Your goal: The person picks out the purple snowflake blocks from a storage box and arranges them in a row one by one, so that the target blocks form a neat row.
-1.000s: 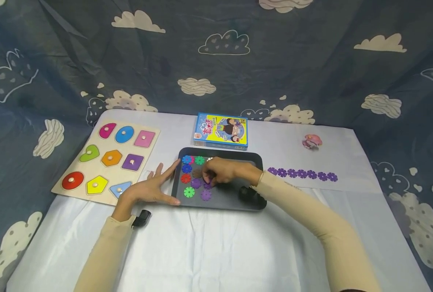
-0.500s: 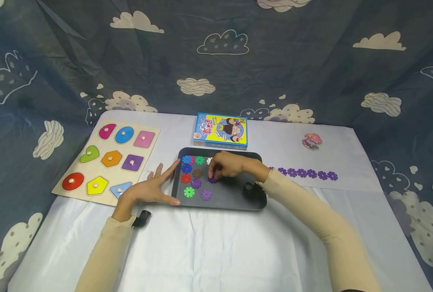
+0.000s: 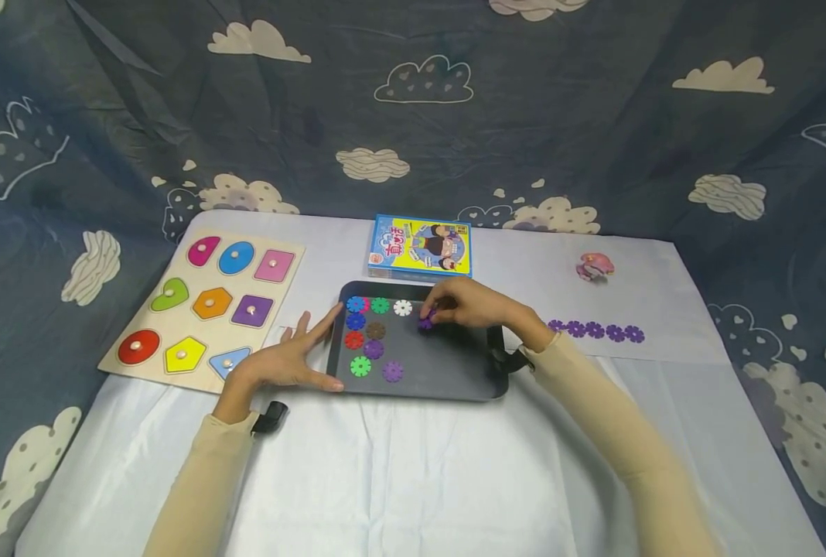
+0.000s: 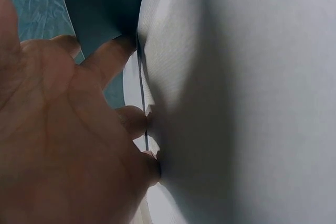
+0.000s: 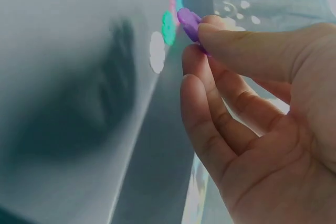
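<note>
Between thumb and fingers my right hand [image 3: 474, 302] pinches a purple snowflake disc [image 5: 188, 23], held above the far middle of a dark grey tray [image 3: 448, 367]. My left hand [image 3: 281, 365] has its fingers spread, with index finger and thumb against the tray's left edge. Loose notched discs lie in the tray's left part: a white disc [image 3: 403, 308], a brown disc [image 3: 375, 331], a light green disc [image 3: 360, 367], a light purple disc [image 3: 394, 372] and several others. Right of the tray runs a row of purple discs [image 3: 595, 331], its near end hidden by my right wrist.
A wooden shape puzzle board [image 3: 207, 309] lies left of the tray, close to my left wrist. Behind the tray stands a blue and yellow box [image 3: 421, 247]. A small pink toy [image 3: 595, 267] sits at the back right of the white-covered table [image 3: 413, 480].
My right hand has picked up a purple disc from among those in the tray and carried it right and away from me. The left hand stays at the tray's edge.
</note>
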The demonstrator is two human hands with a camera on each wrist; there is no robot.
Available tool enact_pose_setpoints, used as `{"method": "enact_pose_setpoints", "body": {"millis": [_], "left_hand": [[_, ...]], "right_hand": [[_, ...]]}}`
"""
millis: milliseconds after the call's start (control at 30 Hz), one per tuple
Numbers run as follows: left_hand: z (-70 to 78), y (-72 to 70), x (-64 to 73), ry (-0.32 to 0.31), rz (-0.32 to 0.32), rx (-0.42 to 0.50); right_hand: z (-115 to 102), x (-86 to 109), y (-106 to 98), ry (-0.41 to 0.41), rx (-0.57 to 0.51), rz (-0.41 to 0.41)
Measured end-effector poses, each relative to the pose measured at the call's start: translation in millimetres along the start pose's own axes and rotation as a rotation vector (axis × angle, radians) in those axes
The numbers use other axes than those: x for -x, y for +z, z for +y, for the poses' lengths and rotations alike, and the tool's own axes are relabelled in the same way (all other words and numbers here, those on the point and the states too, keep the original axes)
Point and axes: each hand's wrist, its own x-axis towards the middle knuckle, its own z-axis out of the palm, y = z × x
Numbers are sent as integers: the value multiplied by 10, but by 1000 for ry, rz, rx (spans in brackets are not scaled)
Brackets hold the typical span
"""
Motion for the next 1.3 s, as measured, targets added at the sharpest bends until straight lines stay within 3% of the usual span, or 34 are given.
{"method": "enact_pose_setpoints", "body": {"millis": [200, 467, 800, 1033, 1300], "left_hand": [[-5, 5, -4, 7, -1, 12], [20, -9, -5, 49, 1, -1], [39, -16, 12, 36, 13, -14], [51, -11, 21, 13, 25, -28], [66, 1, 10, 15, 28, -41]], "right_hand": [[118, 252, -60, 15, -64, 114], [305, 621, -130, 112, -148, 222], [554, 1105, -277, 226, -178, 354], [723, 1483, -372, 356, -120, 439], [960, 2019, -445, 567, -119, 628]]}}
